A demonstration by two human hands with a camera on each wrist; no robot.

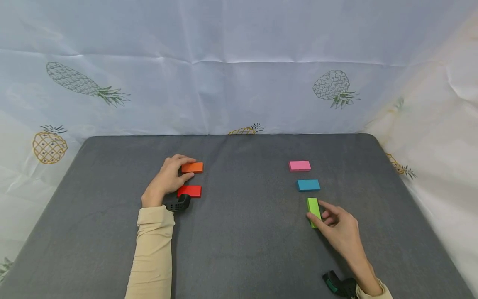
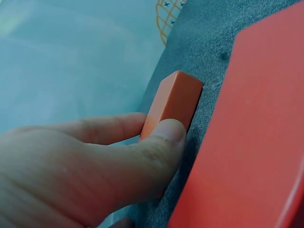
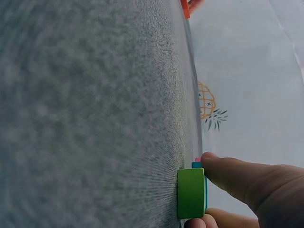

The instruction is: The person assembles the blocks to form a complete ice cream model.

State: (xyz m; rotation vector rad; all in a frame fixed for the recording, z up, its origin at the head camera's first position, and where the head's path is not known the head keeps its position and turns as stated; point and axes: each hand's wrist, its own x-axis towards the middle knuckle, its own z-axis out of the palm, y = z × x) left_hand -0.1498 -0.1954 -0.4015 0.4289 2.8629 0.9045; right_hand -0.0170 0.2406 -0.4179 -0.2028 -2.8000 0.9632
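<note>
On the left, my left hand (image 1: 168,178) pinches an orange block (image 1: 194,167) between thumb and fingers. Its thumb lies against the block's near side in the left wrist view. A red block (image 1: 192,191) sits just nearer, beside the wrist. Over on the right, my right hand (image 1: 342,231) holds a lime green block (image 1: 313,205) by its long sides, thumb on the left and fingers on the right. The green block points away from me, while the blue block (image 1: 308,185) just beyond it lies crosswise. Farther back is a pink block (image 1: 300,166).
The blocks are on a dark grey cloth-covered table (image 1: 239,236). A pale curtain (image 1: 224,95) printed with pineapples hangs behind its far edge and along the sides. Each wrist wears a black strap-like device, the left one (image 1: 181,202) close to the red block.
</note>
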